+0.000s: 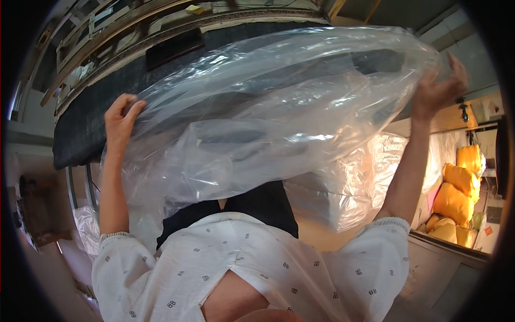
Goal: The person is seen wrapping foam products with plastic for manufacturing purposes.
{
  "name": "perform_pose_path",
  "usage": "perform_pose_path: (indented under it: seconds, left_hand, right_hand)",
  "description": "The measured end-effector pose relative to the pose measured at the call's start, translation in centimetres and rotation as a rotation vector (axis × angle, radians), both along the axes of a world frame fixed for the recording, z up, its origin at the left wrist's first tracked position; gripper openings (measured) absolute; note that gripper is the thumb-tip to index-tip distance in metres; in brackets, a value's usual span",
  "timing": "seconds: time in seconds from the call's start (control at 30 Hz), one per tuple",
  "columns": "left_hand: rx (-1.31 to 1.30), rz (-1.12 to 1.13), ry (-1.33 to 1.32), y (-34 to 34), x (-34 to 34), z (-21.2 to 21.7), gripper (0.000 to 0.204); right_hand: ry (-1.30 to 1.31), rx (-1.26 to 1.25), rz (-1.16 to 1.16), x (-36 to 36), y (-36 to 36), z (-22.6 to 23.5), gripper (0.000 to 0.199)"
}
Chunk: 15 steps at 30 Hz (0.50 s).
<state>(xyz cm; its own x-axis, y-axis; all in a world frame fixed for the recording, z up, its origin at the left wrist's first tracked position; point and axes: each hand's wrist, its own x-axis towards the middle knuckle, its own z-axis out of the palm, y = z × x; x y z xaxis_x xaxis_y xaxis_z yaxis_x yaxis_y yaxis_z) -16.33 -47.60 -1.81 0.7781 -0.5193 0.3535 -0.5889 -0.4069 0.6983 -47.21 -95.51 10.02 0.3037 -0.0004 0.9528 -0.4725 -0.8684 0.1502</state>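
A large clear plastic bag [279, 112] is held up in front of me, spread wide across the middle of the view. My left hand [120, 121] grips its left edge, fingers closed on the film. My right hand [437, 88] holds the bag's right end high up, fingers partly spread against the plastic. Dark cloth shows through the bag. Behind it lies a long dark fabric-covered surface [91, 123]. My white patterned sleeves and shirt [257, 268] fill the lower part of the view.
More clear plastic wrapping [354, 188] hangs below the bag on the right. Several yellow filled sacks [456, 198] are stacked at the far right behind a grey ledge [445, 252]. A wooden frame [107, 32] runs along the top left.
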Motion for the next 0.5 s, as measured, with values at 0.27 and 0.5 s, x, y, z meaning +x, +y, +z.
perform_pose_path:
  seconds: [0.27, 0.5]
  left_hand:
    - [0.167, 0.272, -0.084, 21.3, 5.7, 0.2, 0.011]
    - [0.09, 0.44, -0.146, 20.9, 9.2, -2.5, 0.019]
  right_hand:
    - [1.08, 0.46, 0.004, 1.6, 12.1, -13.9, 0.085]
    - [0.742, 0.999, 0.438, 7.0, 13.4, -9.4, 0.023]
